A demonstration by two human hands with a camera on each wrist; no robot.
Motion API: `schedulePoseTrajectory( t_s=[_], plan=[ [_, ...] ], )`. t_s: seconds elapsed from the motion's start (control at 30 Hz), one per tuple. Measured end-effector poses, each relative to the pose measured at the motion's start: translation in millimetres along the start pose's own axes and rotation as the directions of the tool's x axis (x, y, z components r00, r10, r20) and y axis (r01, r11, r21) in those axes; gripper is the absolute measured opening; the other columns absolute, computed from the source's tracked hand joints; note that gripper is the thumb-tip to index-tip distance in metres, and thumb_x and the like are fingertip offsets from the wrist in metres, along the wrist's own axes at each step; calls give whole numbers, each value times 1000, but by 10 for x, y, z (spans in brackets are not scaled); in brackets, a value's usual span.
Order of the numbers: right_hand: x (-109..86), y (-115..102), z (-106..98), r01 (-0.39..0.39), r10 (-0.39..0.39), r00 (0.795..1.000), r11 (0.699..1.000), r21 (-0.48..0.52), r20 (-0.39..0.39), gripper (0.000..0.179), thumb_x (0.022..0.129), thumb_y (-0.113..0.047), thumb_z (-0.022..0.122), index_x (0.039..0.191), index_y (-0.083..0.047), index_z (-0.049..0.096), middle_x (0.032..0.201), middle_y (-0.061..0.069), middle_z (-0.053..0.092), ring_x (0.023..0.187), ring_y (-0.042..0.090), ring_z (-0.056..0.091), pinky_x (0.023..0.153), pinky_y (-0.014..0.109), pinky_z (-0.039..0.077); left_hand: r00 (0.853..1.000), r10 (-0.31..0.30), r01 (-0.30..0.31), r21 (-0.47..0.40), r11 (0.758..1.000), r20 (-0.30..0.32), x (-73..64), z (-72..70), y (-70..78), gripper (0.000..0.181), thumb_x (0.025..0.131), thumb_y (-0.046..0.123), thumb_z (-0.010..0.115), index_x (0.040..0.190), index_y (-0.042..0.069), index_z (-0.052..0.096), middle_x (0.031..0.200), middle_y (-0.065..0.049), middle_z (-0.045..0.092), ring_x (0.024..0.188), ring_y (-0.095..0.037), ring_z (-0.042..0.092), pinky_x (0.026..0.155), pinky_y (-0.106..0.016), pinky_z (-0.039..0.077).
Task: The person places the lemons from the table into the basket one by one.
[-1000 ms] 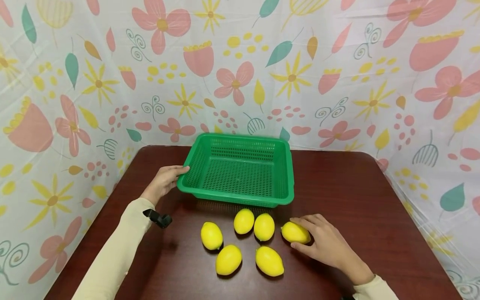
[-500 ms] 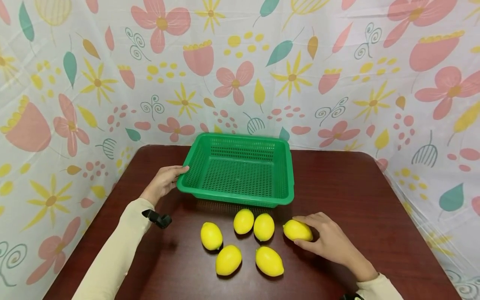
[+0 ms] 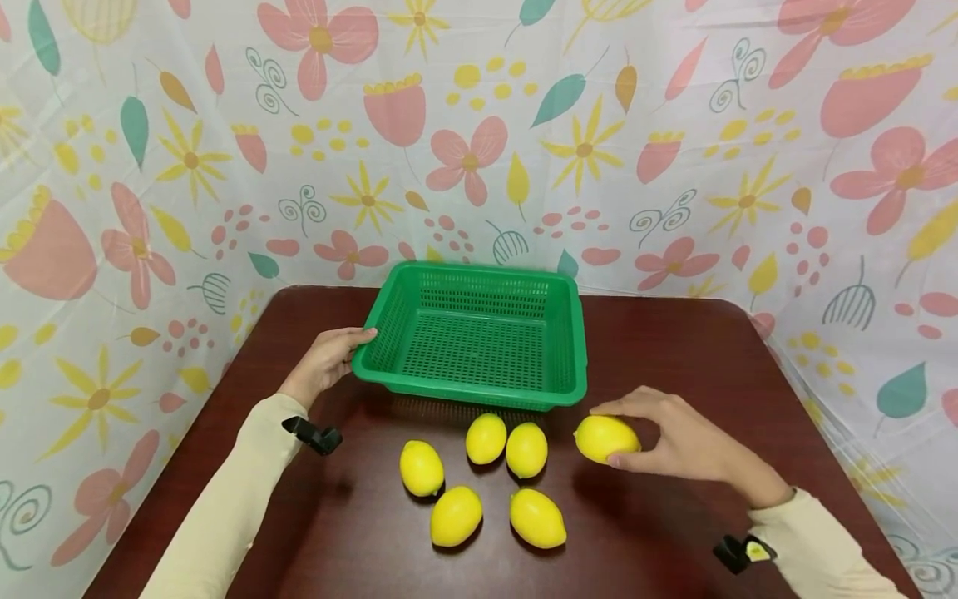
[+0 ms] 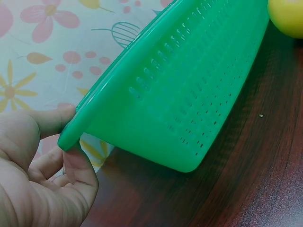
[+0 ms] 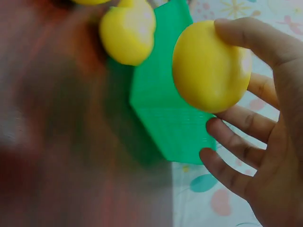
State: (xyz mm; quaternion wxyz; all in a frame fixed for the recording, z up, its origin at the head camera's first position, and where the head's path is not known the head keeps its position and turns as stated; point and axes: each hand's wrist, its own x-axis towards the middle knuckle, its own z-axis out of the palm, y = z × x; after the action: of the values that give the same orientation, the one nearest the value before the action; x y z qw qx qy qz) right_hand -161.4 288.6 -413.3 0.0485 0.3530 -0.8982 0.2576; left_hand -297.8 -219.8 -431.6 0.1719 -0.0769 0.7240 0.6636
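Note:
My left hand pinches the left rim of a green plastic basket; in the left wrist view the thumb and curled fingers close on that rim. Between the thumb and fingers of my right hand is a yellow lemon, held just above the table to the right of the basket's front corner. The right wrist view shows this lemon pinched at its end, the lower fingers spread apart from it. The perforated floor of the basket shows with nothing lying on it.
Several more lemons lie on the dark wooden table in front of the basket, among them a front-right lemon and a left lemon. A flower-printed cloth hangs behind and beside the table.
My right hand has gripped the lemon and lifted it off the table, moving slightly right and away from me. My left hand and the basket have stayed in place.

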Motion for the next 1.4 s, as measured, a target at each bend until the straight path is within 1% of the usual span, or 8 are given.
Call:
schedulePoseTrajectory(
  t_s=[0.2,0.33,0.53,0.67,0.73,0.97,1.17,1.4],
  plan=[
    [339,15,-325,24,-25,998,999,35,49,51,81,-39,88,128,-34,70,117,-22,69,102,4,59,81,33,54,1000,-4,4,-2,1000,0,-8,-8,4,58,104,32,63,149,-1,48,104,2,67,87,-9,66,77,-24,57],
    [616,39,-508,0,-13,991,996,94,135,51,84,-38,86,132,-31,69,121,-16,69,103,7,60,82,34,59,1000,-2,2,-5,1000,2,-3,-11,-7,58,104,32,64,149,-1,48,99,5,68,84,-7,66,76,-23,57],
    [1064,116,-722,-31,-2,966,992,126,259,54,87,-39,84,136,-24,67,116,-10,70,98,10,67,80,34,61,1000,-8,9,-1,1000,11,3,-4,-17,59,103,32,65,149,-1,48,103,1,68,85,-8,67,77,-24,58],
    [1389,181,-796,-72,-5,940,975,211,341,53,89,-31,83,137,-15,65,114,-3,71,93,18,69,80,32,59,1000,-17,17,5,1000,8,2,-17,-15,58,104,32,63,150,0,47,104,0,67,83,-8,66,76,-24,58],
    [1527,220,-818,-90,7,936,971,220,353,53,90,-27,82,138,-13,65,116,0,71,95,19,67,83,34,58,1000,-18,18,3,1000,9,-1,-17,-12,59,104,32,63,150,0,47,103,0,67,82,-8,65,76,-24,57],
    [1925,440,-734,-60,12,948,988,141,320,53,87,-24,85,135,-12,68,119,3,74,104,20,66,92,47,54,1000,-7,7,-7,1000,23,-3,-35,-6,59,104,33,64,149,-2,47,103,0,68,84,-8,67,77,-24,58],
    [2159,620,-548,-146,99,941,981,126,323,50,86,-23,86,132,-12,70,121,7,73,106,25,67,90,44,54,1000,5,-4,-44,999,23,16,-50,4,56,104,30,63,147,-3,49,96,4,70,82,-6,69,76,-24,59],
    [2271,784,-297,-248,197,924,961,120,329,55,85,-20,86,135,-8,67,122,16,72,111,31,68,87,43,56,1000,4,-3,-60,998,31,36,-31,-30,53,105,29,62,145,-3,50,96,3,70,82,-7,70,76,-25,60]
  ],
)
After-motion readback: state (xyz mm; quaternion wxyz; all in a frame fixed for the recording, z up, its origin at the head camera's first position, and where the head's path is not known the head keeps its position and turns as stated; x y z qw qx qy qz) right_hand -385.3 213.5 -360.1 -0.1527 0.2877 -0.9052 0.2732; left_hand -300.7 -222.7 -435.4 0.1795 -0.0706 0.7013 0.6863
